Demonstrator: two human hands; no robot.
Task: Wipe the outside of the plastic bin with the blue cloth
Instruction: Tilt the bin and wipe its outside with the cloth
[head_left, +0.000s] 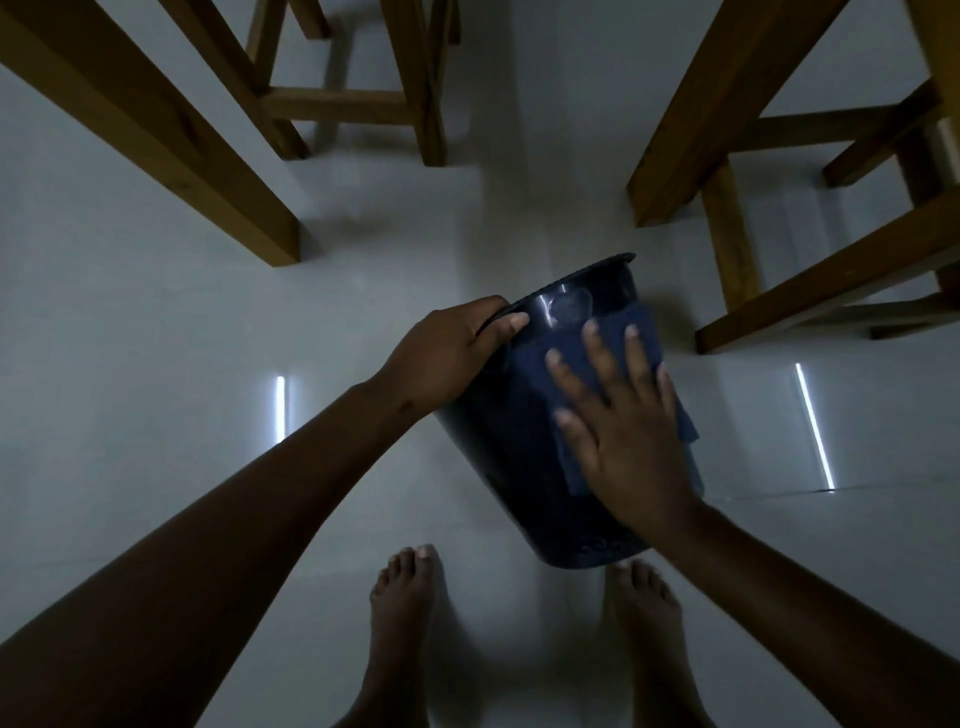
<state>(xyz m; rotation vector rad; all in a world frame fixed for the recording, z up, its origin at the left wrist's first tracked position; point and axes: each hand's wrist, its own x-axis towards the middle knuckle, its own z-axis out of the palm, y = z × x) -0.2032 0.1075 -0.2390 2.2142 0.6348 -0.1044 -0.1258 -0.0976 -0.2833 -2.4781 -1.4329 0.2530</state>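
A dark blue plastic bin (511, 457) is held tilted above the floor, its rim pointing away from me and its base near my feet. My left hand (447, 353) grips the rim on the left side. My right hand (623, 415) lies flat with fingers spread on the bin's upper side wall, pressing the blue cloth (644, 338) against it. The cloth shows around and beyond my fingers; most of it is hidden under the palm.
Wooden table legs (171, 140) and wooden stool frames (810, 260) stand on the pale tiled floor (156, 364) ahead and to both sides. My bare feet (405, 623) are below the bin. The light is dim.
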